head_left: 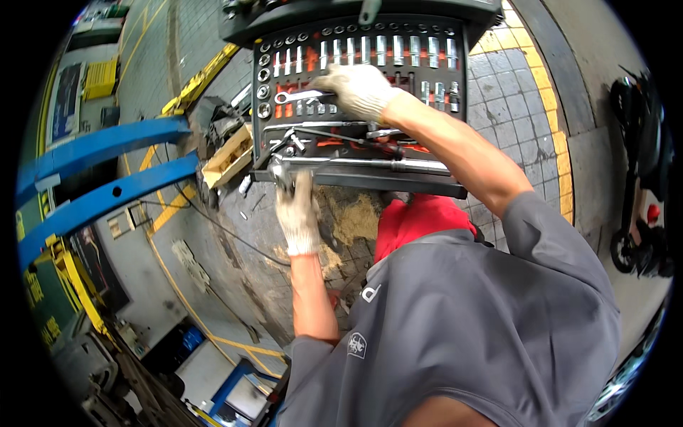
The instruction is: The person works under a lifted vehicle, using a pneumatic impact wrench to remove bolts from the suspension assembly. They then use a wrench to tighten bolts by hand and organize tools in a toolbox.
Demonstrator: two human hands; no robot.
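Note:
A drawer of hand tools (pixel 427 186) is pulled out before me, its dark tray set with rows of chrome sockets (pixel 380 50). My right hand (pixel 359 91), in a whitish knit glove, reaches over the tray. Its fingers close on a ring-ended wrench (pixel 284 97) that points left above the smaller sockets. My left hand (pixel 299 213), gloved alike and a little blurred, is at the drawer's front left corner. Shiny metal shows at its fingertips, too smeared to name. Ratchet handles and T-shaped tools (pixel 290 140) lie beside it, and a long chrome bar (pixel 398 164) runs along the front.
Left of the drawer stands an open cardboard box (pixel 229 156). Two blue lift arms (pixel 114 192) reach in from the left, with a black cable (pixel 228 231) trailing below. Sandy powder (pixel 356 217) covers some floor under the drawer. A motorcycle (pixel 629 178) stands far right.

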